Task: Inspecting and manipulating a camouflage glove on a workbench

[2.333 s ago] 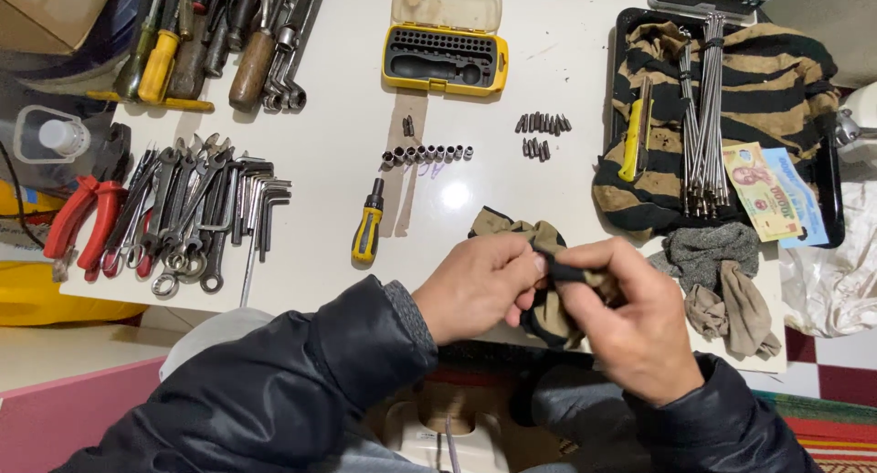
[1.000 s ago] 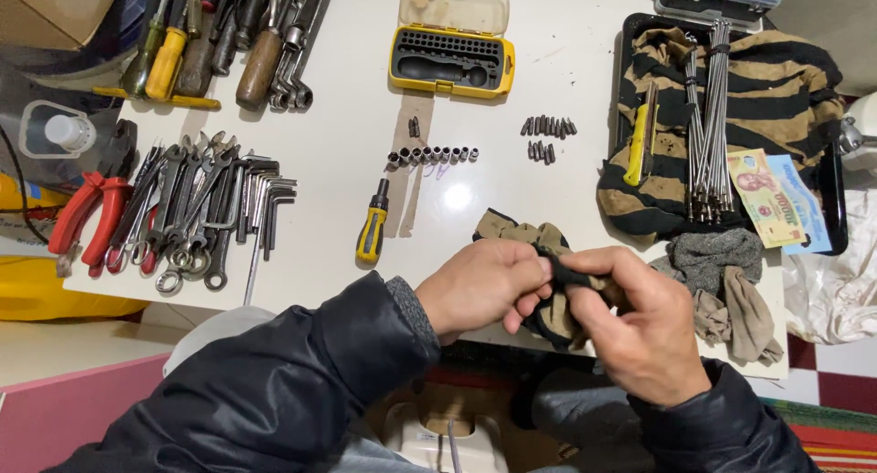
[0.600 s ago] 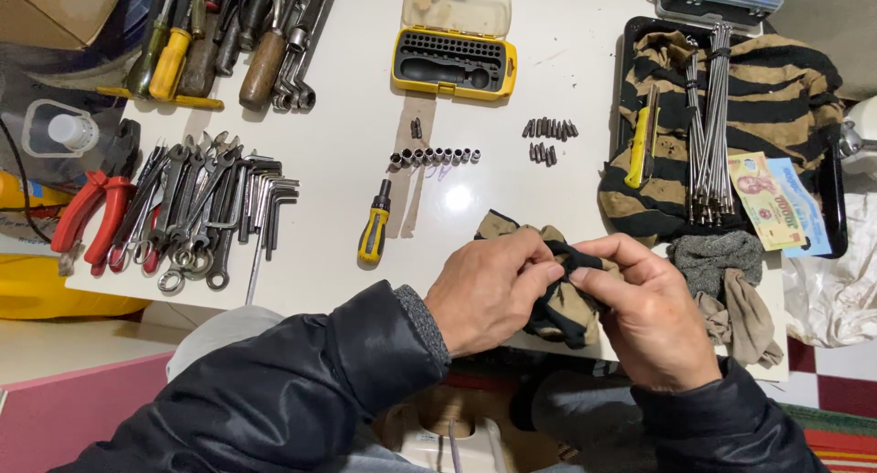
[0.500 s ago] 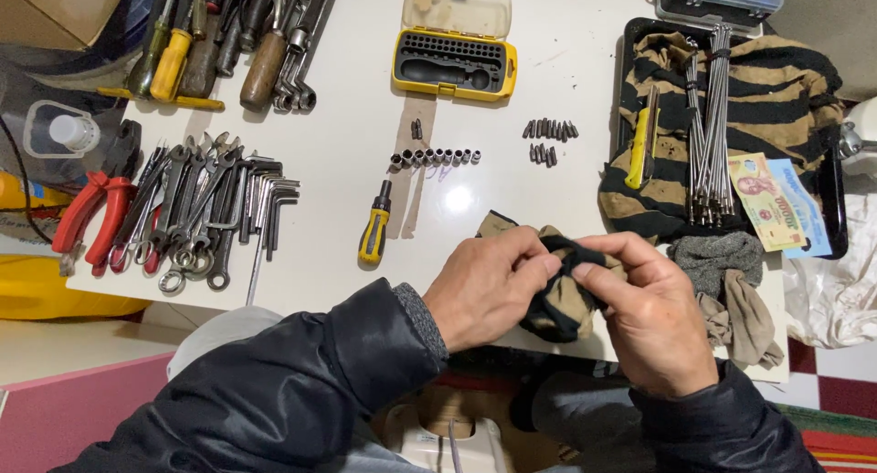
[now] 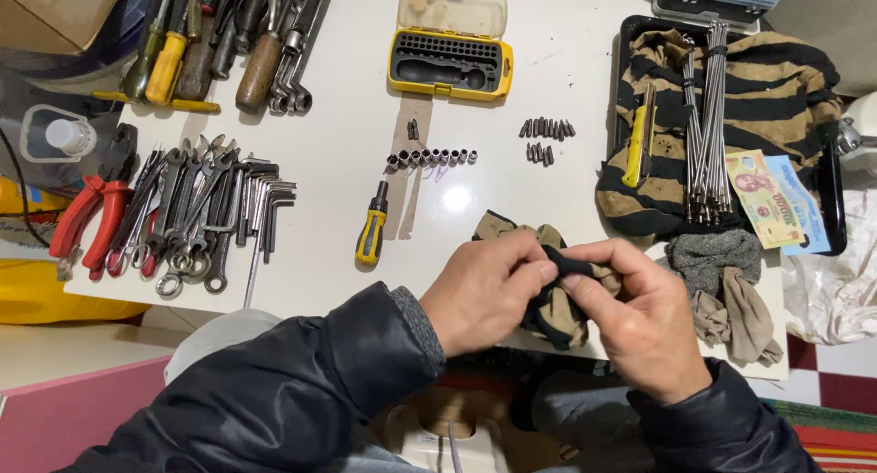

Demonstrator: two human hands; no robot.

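Both hands are meeting at the near edge of the white table (image 5: pixel 347 89): the left hand (image 5: pixel 484 290) is pinching a small black part (image 5: pixel 571 263) with closed fingers, while the right hand (image 5: pixel 639 322) is gripping the same part from the other side, pressing it into a tan and black rag (image 5: pixel 557 313). Farther left, wrenches (image 5: pixel 196 213) are lying beside red pliers (image 5: pixel 87 222). A yellow-handled screwdriver (image 5: pixel 372 226) is resting just left of the hands. A yellow bit case (image 5: pixel 452 62) is sitting open above.
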